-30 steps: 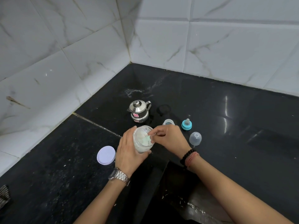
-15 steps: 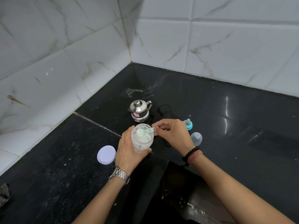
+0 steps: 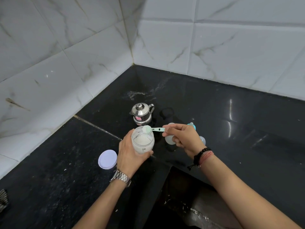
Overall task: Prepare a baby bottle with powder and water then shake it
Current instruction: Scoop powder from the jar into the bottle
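Powder jar (image 3: 143, 140): clear, round, open-topped, roughly half full of white powder, walls dusted white, some faint marking low on the front, unreadable. It sits near frame centre, lifted or resting at the counter edge, cannot tell which. The left hand (image 3: 130, 154) wraps around its left side and base, thumb curled under the front. The right hand (image 3: 183, 138) pinches the end of a pale green scoop (image 3: 152, 129) between thumb and forefinger; the scoop runs toward 9 o'clock from that hand, its bowl heaped with white powder right over the jar's far rim.

Baby bottle (image 3: 170, 138): translucent body mostly hidden behind the right hand, only its left side and a bit of the top rim show, just at 3 o'clock of the jar. Blue teat ring (image 3: 192, 125) peeks out at 12 o'clock of the right hand, mostly covered. Clear cap (image 3: 202, 140) at 3 o'clock of that hand, half hidden by the wrist. Steel pot (image 3: 142, 114) with lid and side handle stands at 12 o'clock of the jar, red sticker unreadable. White round lid (image 3: 107, 159) lies flat at 8 o'clock of the jar, its right edge tucked behind the left hand. Black counter (image 3: 239, 129) meets white tiled walls in a corner.

Count: one jar, one scoop, one lid, one pot, one bottle, one teat ring, one cap, two hands. Left wrist wears a metal watch (image 3: 121, 177), right wrist a black bead bracelet (image 3: 200, 156) plus pink thread.
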